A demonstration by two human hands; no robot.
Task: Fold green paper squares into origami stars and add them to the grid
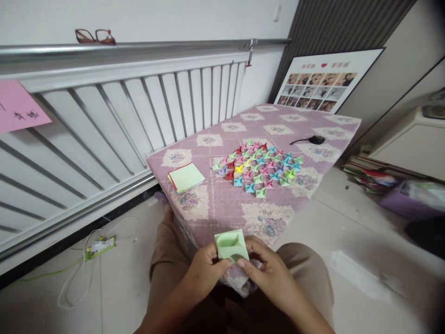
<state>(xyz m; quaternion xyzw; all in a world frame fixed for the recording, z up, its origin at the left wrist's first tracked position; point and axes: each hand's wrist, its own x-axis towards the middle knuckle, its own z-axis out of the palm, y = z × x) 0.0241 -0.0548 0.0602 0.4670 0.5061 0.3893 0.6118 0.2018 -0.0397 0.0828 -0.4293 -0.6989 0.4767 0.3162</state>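
Observation:
A partly folded light green paper [232, 247] is held up over the near corner of the table, one side bowed open like a pocket. My left hand [207, 265] pinches its left and lower edge, thumb in front. On the other side my right hand [261, 260] grips the right and lower edge, its thumb also in front. Beyond them, several small folded paper pieces [260, 193] in many colours stand in staggered rows. To their left lies a stack of square paper sheets [187, 177], pale green on top with red and yellow edges showing.
The table [222, 204] has a purple floral cloth. A black cabled device [316, 139] lies at its far right. Left are a white radiator [132, 111], glasses [95, 37] on a pipe and a power strip [100, 247] with cables. A photo board [361, 69] leans behind.

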